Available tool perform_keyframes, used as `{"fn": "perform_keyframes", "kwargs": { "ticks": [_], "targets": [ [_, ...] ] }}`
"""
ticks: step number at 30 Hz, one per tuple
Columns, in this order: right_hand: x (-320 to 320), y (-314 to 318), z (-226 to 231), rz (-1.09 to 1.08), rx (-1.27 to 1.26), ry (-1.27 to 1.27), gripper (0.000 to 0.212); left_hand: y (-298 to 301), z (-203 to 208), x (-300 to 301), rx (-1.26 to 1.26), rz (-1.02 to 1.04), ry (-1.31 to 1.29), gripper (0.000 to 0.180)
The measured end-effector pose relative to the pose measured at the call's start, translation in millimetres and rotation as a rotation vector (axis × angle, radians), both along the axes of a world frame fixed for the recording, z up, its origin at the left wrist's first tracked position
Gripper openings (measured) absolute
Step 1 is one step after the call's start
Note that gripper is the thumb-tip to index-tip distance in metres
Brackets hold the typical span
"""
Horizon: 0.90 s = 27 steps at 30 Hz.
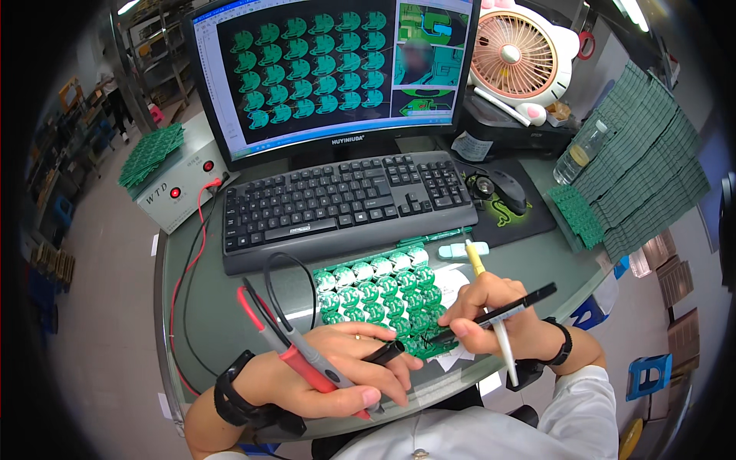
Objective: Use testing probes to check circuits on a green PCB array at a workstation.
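A green circuit board panel with rows of round boards lies on the table in front of me. My left hand rests at its near left edge, closed around a red test probe and a grey test probe. A black pen cap sticks out between its fingers. My right hand grips a black marker pen, tip pointing down at the panel's near right corner. A white pen with a yellow end is also held in that hand, slanting across the marker.
Behind the panel are a keyboard and a monitor. A mouse, a water bottle and stacked green panels stand right. Left, red and black leads run from a white box. A fan stands behind.
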State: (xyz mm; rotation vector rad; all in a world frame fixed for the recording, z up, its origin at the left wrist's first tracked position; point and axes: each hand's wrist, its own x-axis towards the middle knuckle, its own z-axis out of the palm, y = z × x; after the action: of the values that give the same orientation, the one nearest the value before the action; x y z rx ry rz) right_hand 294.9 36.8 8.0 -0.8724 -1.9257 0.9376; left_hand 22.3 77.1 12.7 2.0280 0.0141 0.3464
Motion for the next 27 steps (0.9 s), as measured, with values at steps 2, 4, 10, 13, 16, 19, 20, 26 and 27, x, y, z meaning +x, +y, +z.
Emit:
{"fn": "perform_keyframes", "kwargs": {
  "ticks": [2,4,10,13,16,19,20,26,27],
  "targets": [
    [1,3,7,0.002,-0.098,0.086,0.019,-1,-1,0,-0.095,0.013,-0.029,0.041],
    [0,11,15,0.004,-0.178,0.29,0.017,-4,0,0,-0.241,0.036,-0.102,0.042],
    [4,43,33,0.214,0.372,-0.572,0.043,-9,28,-22,-0.411,0.434,-0.284,0.029],
    [2,38,31,0.271,0.387,-0.678,0.064,-10,39,-29,0.25,0.602,0.016,0.029],
    [3,32,37,0.28,0.385,-0.743,0.077,-13,37,-26,0.45,0.577,0.009,0.037],
    [3,31,47,0.282,0.385,-0.776,0.074,-14,32,-22,0.627,0.522,0.01,0.055],
    [3,32,50,0.295,0.393,-0.78,0.074,-15,30,-21,0.666,0.493,0.029,0.061],
    [6,48,64,0.404,0.164,-0.632,0.074,-13,30,-14,1.066,0.53,-0.018,0.06],
    [7,51,66,0.43,0.115,-0.561,0.074,-12,32,-14,1.074,0.532,-0.018,0.06]
  ]
}}
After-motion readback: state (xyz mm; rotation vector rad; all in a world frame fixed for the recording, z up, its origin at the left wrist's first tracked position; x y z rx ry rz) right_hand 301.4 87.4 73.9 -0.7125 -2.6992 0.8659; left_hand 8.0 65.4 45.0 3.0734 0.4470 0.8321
